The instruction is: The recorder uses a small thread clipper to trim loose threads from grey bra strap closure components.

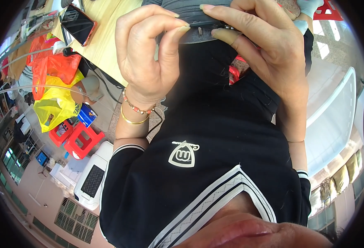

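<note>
In the head view, the left hand (146, 58) has thumb and fingertips brought together near grey cloth (186, 7); whether they pinch anything cannot be told. The right hand (269, 45), thumb and forefinger parted, is at small shiny metal parts (228, 27); its grip is unclear. A small metal pin (199, 31) shows between the hands. A phone (78, 25) lies on the worktop (106, 41), far left.

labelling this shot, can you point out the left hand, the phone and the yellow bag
left hand (149, 58): head view, on the middle of the hand
phone (78, 25): head view, on its dark screen
yellow bag (57, 103): head view, on its crumpled side
</note>
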Demonstrator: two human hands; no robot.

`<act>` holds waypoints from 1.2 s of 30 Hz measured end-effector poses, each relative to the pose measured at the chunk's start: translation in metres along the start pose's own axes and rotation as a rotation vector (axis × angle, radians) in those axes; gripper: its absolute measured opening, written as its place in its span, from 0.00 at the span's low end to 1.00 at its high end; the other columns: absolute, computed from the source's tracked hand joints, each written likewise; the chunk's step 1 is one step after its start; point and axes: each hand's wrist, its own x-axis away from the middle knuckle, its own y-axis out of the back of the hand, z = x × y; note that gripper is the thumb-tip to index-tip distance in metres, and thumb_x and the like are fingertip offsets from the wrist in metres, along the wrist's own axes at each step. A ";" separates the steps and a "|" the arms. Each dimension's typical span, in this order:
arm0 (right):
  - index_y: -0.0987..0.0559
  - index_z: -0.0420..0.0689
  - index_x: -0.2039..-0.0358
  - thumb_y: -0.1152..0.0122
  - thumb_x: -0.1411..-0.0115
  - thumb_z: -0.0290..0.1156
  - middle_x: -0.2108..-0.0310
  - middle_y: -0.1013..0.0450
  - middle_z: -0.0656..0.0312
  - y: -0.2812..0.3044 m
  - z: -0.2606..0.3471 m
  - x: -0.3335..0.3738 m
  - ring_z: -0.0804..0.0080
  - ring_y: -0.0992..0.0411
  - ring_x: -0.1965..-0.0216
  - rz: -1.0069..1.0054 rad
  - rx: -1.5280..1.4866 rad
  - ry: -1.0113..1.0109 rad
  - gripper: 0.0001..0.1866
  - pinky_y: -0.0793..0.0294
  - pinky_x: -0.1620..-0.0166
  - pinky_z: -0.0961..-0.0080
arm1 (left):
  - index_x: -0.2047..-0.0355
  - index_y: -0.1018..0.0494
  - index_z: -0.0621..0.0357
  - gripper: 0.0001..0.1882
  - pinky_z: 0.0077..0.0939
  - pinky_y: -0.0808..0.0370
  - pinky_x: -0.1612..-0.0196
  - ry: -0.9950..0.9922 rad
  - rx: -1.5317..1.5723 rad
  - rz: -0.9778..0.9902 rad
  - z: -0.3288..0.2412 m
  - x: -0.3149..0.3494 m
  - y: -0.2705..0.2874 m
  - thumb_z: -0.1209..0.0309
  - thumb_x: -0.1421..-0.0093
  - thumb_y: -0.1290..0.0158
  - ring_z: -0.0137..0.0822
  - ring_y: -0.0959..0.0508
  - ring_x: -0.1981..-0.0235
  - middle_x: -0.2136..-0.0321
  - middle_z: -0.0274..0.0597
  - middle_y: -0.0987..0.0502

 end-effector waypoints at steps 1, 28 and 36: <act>0.16 0.46 0.57 0.26 0.55 0.25 0.72 0.31 0.64 0.000 -0.001 0.000 0.72 0.31 0.74 -0.006 -0.003 -0.004 0.21 0.32 0.73 0.76 | 0.64 0.25 0.61 0.03 0.24 0.28 0.57 -0.012 0.018 -0.006 0.001 -0.002 0.000 0.77 0.38 0.44 0.35 0.23 0.62 0.64 0.45 0.23; 0.18 0.35 0.53 0.28 0.50 0.20 0.66 0.26 0.61 -0.012 -0.062 0.036 0.75 0.30 0.65 -0.279 -0.428 -0.091 0.21 0.34 0.62 0.82 | 0.59 0.17 0.54 0.17 0.26 0.31 0.56 0.003 -0.154 0.231 -0.015 -0.024 -0.003 0.72 0.51 0.31 0.34 0.24 0.60 0.61 0.38 0.20; 0.18 0.40 0.52 0.27 0.49 0.23 0.67 0.26 0.60 -0.010 -0.058 0.039 0.71 0.29 0.66 -0.170 -0.385 -0.055 0.21 0.32 0.64 0.79 | 0.68 0.19 0.54 0.10 0.28 0.32 0.57 -0.200 -0.214 0.150 -0.011 -0.026 -0.011 0.75 0.53 0.33 0.35 0.25 0.62 0.63 0.32 0.20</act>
